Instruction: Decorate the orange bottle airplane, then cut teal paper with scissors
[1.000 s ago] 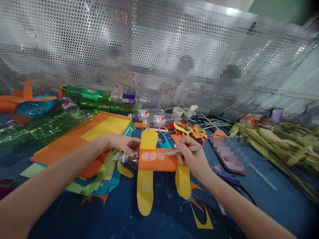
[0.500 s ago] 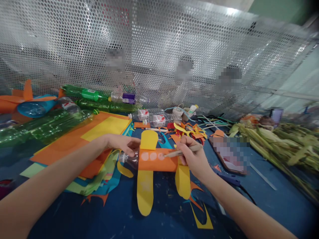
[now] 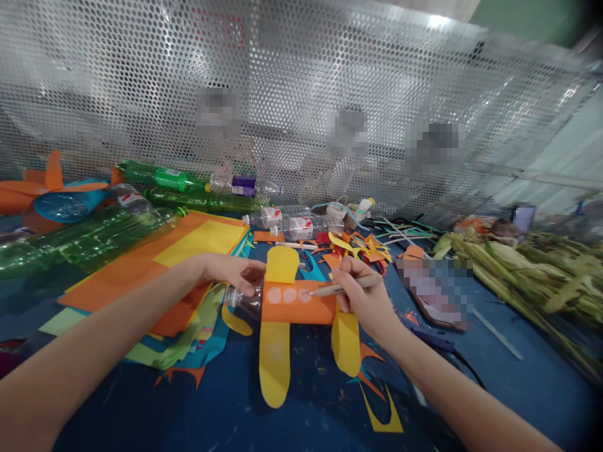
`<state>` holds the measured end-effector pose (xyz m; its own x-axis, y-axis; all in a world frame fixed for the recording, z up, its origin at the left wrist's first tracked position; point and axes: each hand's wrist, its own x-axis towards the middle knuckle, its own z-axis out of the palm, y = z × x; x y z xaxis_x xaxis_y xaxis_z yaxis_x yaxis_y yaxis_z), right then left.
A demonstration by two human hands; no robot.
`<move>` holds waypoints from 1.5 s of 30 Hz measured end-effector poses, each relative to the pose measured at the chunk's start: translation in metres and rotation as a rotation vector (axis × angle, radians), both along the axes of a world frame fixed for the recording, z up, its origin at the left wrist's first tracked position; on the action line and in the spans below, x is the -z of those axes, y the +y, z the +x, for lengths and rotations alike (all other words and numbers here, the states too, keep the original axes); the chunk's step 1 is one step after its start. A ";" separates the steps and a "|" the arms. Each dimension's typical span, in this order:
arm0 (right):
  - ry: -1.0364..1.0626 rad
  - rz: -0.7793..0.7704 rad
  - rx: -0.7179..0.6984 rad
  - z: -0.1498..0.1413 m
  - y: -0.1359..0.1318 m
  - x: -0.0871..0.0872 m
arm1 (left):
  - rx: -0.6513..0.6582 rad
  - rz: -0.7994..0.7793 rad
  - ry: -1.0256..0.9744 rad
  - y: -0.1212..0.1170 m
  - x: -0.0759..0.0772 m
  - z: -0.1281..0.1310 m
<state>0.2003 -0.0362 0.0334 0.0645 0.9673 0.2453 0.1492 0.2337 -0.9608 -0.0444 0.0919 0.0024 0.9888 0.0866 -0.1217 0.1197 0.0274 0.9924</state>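
In the middle of the head view lies a toy airplane (image 3: 296,312), a clear plastic bottle wrapped in orange paper with yellow paper wings and tail pieces. Its bare bottle neck (image 3: 251,304) points left. My left hand (image 3: 235,274) is closed on the bottle at the neck end, with some fingertips hidden behind it. My right hand (image 3: 362,290) grips a pale marker (image 3: 330,289), whose tip touches the orange paper at the third of three white dots in a row. A faint white star marks the near yellow wing (image 3: 274,370).
Coloured paper sheets (image 3: 141,276) lie stacked on the left. Green bottles (image 3: 108,232) and clear bottles (image 3: 306,227) stretch along the back. Paper scraps (image 3: 384,420), a phone (image 3: 433,292), a blue glue gun (image 3: 433,339) and corn husks (image 3: 518,263) lie on the right.
The third dot looks more filled with white. The marker tip has shifted only slightly; my left hand and the airplane stay in place.
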 end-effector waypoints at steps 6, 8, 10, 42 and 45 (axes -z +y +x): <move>-0.055 0.021 0.002 -0.003 -0.002 -0.003 | -0.011 -0.017 -0.001 0.000 0.001 0.000; -0.058 0.023 0.008 -0.004 -0.003 -0.005 | -0.006 -0.015 -0.001 0.000 0.002 0.000; -0.065 0.016 -0.001 -0.005 -0.004 -0.006 | -0.002 -0.007 0.002 0.001 0.001 0.000; -0.018 0.008 -0.010 -0.003 -0.001 -0.003 | -0.031 0.014 0.031 0.000 0.000 -0.001; -0.002 0.007 -0.008 -0.002 0.000 -0.001 | -0.031 -0.007 0.012 -0.001 -0.001 0.000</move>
